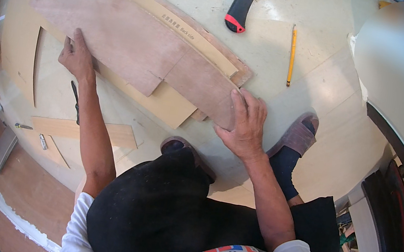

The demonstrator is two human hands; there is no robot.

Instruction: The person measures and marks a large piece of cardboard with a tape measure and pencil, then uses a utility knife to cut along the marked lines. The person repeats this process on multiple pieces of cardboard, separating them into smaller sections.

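My left hand (77,54) grips the lower edge of a long pinkish plywood board (100,29) at its left part, fingers curled round it. My right hand (243,119) holds the right end of a shorter plywood piece (190,84), which sits against the longer board at a seam. Both lie over a stack of tan printed boards (165,106) and more plywood at the upper middle of the view.
A red-and-black handled tool (240,7) and yellow pencil (292,55) lie on the floor (267,57). Board offcuts (84,127) lie at left beside small tools. My sandalled feet (300,131) are below the stack. A white round surface (399,63) and dark furniture stand at right.
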